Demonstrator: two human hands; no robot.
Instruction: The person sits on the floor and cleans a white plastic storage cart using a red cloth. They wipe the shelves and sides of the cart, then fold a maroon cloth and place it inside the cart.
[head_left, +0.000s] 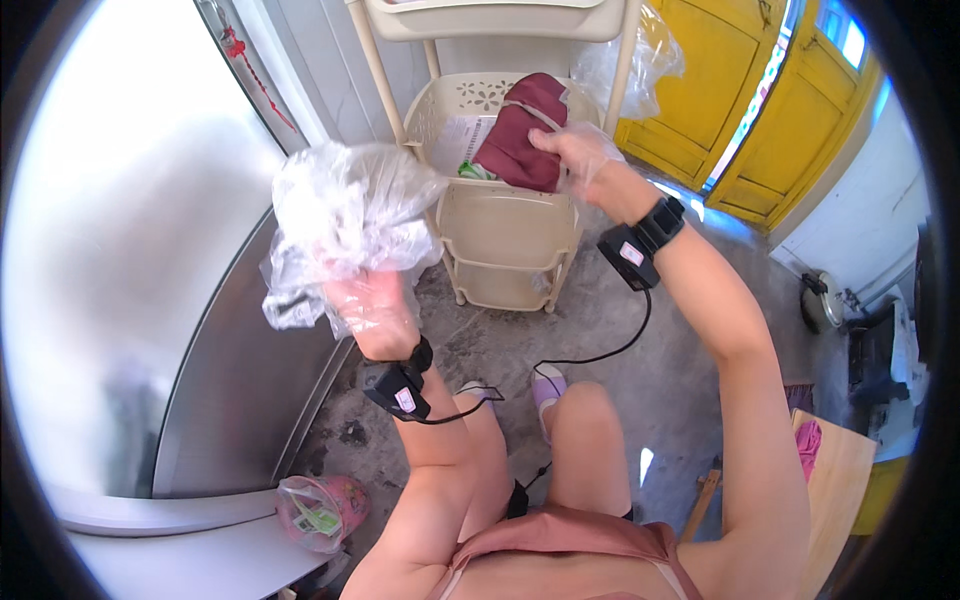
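Note:
My left hand (371, 300), in a clear plastic glove, is raised with a bunched clear plastic bag (352, 202) gathered above its palm and fingers. The bag covers most of those fingers. Also gloved in clear plastic, my right hand (581, 154) grips a dark red folded cloth item (525, 135) with a pale trim, thumb on top. That item is over the middle basket (427, 105) of a beige plastic rolling shelf. Inside the basket lie a printed sheet (457, 142) and a green-and-white packet (474, 171), partly hidden by the cloth.
A shiny metal appliance (247, 337) stands on the left, near a pink waste bin (337, 502) with a bag liner. Another clear bag (637, 67) hangs at the shelf's right side. Yellow doors (697, 90) are behind it. A wooden table (836, 480) with pink cloth sits at right.

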